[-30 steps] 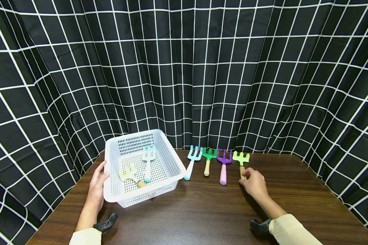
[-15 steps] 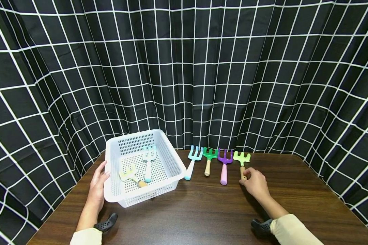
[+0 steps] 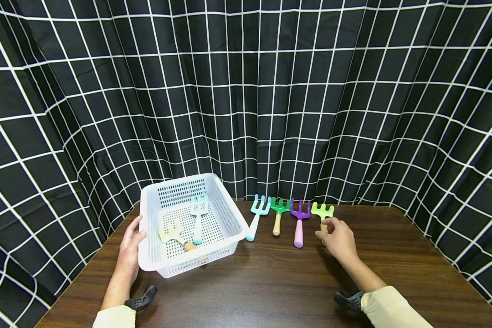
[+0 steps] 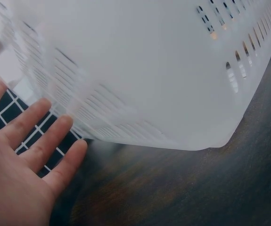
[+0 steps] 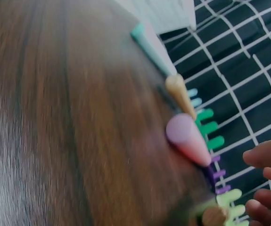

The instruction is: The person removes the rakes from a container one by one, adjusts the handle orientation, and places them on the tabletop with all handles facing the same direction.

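The right hand has its thumb and finger parted beside the wooden handle of the lime green garden fork, which lies on the surface at the row's right end. The left hand has straight fingers by the white basket. A low swing left could bump the purple garden fork; a hard push could slide the basket. The head view shows two forks inside it; neither wrist view does.
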Available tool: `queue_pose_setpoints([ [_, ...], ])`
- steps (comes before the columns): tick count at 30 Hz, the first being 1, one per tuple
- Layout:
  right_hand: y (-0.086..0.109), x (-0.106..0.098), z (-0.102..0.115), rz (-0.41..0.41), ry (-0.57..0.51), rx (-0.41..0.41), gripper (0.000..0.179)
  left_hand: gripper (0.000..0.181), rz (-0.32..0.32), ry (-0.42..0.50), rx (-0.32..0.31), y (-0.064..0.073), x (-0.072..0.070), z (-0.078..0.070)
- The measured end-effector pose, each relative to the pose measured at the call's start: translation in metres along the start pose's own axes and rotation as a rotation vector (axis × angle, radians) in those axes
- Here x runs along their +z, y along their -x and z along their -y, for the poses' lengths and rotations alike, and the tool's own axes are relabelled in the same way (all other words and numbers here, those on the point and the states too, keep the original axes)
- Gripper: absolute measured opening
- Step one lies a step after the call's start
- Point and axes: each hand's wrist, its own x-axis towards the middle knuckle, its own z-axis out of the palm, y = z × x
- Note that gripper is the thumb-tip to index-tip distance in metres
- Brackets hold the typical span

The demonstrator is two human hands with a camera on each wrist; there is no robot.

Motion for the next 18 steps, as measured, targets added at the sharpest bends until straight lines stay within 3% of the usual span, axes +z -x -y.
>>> queue_pose_setpoints([
  [8,-0.003,-0.001,0.028,0.002,-0.125,0.015,0.028,0.049,0.007,0.009,0.005,-0.002,0.0,0.001],
  [18,-0.01,-0.007,0.065,0.156,-0.219,-0.005,0.028,0.048,-0.004,0.018,-0.002,-0.001,0.0,0.001],
])
